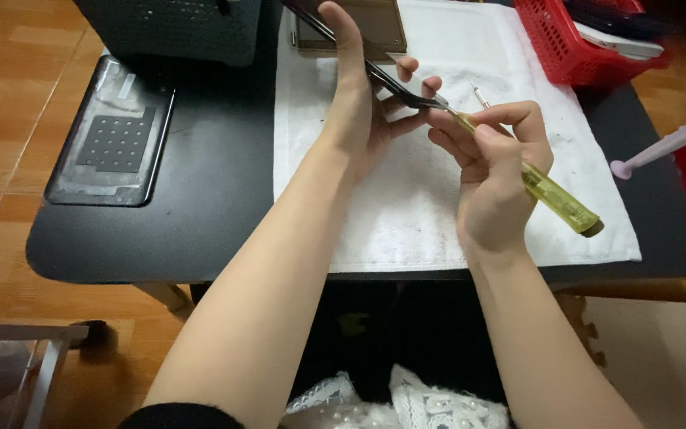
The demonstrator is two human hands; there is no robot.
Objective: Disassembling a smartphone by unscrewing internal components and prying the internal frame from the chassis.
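Right grip (492,151) on yellow screwdriver (553,195), red basket (573,48) beyond.

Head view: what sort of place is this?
Probably a small phone-repair bench at home: a black table on wood flooring, a white towel as work mat, a detached back cover, and a red parts basket.

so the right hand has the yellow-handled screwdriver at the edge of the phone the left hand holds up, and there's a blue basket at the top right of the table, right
Not quite: the basket is red, not blue, as the head view shows. The rest holds: the right hand has the yellow-handled screwdriver at the edge of the phone held up by the left hand.
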